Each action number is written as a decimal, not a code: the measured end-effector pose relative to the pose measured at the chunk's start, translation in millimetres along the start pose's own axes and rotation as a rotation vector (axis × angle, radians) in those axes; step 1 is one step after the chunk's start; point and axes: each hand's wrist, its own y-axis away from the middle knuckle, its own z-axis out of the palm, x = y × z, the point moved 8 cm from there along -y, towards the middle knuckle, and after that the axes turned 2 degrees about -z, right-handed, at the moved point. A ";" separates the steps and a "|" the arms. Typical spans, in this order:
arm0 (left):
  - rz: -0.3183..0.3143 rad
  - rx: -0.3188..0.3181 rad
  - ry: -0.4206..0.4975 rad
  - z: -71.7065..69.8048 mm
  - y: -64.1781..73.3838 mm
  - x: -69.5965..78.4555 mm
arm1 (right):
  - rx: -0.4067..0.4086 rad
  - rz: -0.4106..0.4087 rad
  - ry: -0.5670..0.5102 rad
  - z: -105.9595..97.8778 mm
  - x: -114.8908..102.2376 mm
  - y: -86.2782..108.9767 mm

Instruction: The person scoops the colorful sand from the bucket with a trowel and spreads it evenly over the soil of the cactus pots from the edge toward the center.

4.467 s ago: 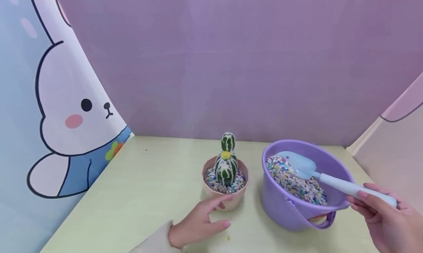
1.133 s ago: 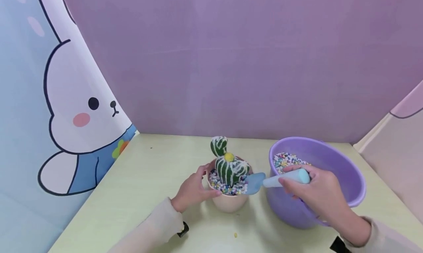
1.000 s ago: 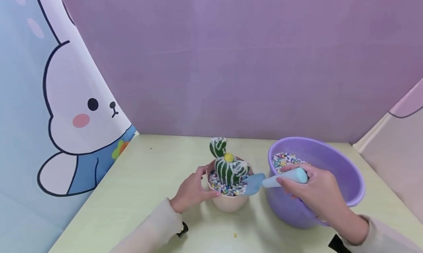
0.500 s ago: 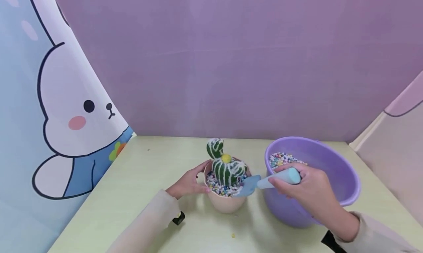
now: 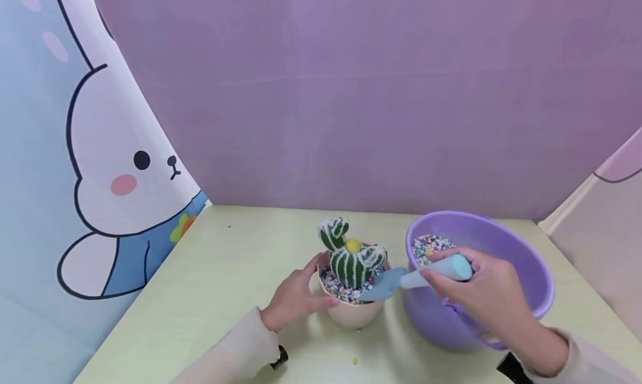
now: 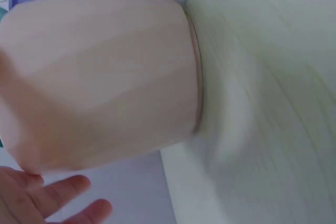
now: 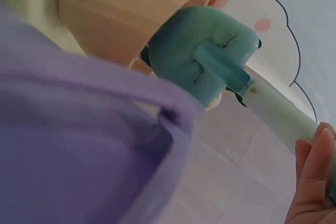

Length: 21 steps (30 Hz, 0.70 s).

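Observation:
A pale pink flower pot (image 5: 353,316) holds a green-and-white cactus (image 5: 347,268) among colourful pebbles (image 5: 341,292). My left hand (image 5: 296,296) grips the pot's left side, thumb at the front rim and fingers toward the back. In the left wrist view the pot wall (image 6: 100,77) fills much of the frame, with several fingertips below it. My right hand (image 5: 494,289) grips the handle of a light blue hand shovel (image 5: 385,285). Its blade reaches over the pot's right rim, low against the pebbles; the right wrist view shows the blade's back (image 7: 184,51).
Right of the pot stands a purple bucket (image 5: 436,322) with pebbles (image 5: 428,246) inside; my right forearm crosses its front. A small yellow pebble (image 5: 355,361) lies on the pale table (image 5: 241,267). A purple backdrop (image 5: 351,94) rises behind, with a rabbit-print cloth (image 5: 115,150) at left.
Since the oldest frame, the shovel has moved from the bucket to the pot and my left hand has taken hold of the pot. The cactus shows a different side. Lately, the blade shifts only slightly.

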 end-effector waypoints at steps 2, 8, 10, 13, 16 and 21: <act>0.003 0.011 -0.016 -0.7 1.8 1.8 | 0.037 -0.058 0.017 -4.3 -1.7 0.1; 0.060 0.054 -0.033 -6.4 5.4 7.5 | 0.068 -0.131 0.014 -11.3 -0.8 4.4; 0.078 0.062 -0.029 -7.6 6.0 9.4 | 0.064 -0.131 0.005 -11.7 -0.2 6.7; 0.081 0.094 -0.052 -12.0 7.4 10.8 | 0.080 -0.152 0.001 -16.1 -1.5 8.8; 0.094 0.165 -0.123 -22.3 12.8 16.1 | 0.089 -0.120 0.035 -26.4 2.9 9.0; 0.234 0.319 -0.242 -43.0 24.8 40.3 | 0.020 0.029 0.041 -52.1 32.0 8.6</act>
